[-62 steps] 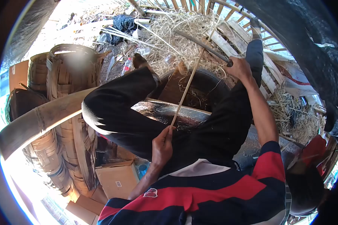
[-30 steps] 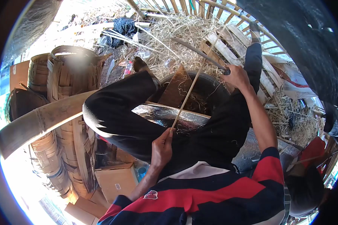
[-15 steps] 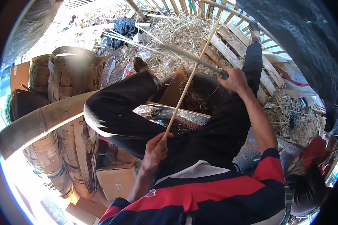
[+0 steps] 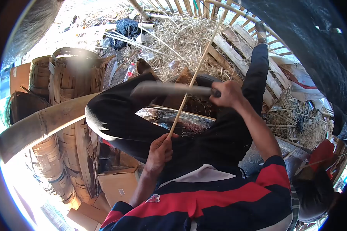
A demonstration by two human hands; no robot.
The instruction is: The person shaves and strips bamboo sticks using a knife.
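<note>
My left hand (image 4: 160,153) is closed around the near end of a long, thin bamboo strip (image 4: 199,68), which slants up and away to the right between my legs. In my right hand (image 4: 228,94) is the dark handle of a large knife (image 4: 165,89). Its blade is smeared by motion, points left and crosses the strip about midway; whether it touches the strip I cannot tell. Below the blade, a shiny foil-faced board (image 4: 173,118) lies between my thighs. A brown, upright wedge-shaped piece (image 4: 178,96) stands behind the board, partly hidden by the blade.
Woven bamboo baskets (image 4: 75,82) and a thick bamboo pole (image 4: 46,119) are at left, with a cardboard box (image 4: 118,186) below. Shavings (image 4: 192,36) cover the ground ahead. Wooden slats (image 4: 235,52) lie by my outstretched leg. Another person (image 4: 316,192) is at lower right.
My right hand has moved slightly down and left, swinging the knife blade lower and nearer to me along the bamboo strip. My left hand keeps its grip, almost still.
</note>
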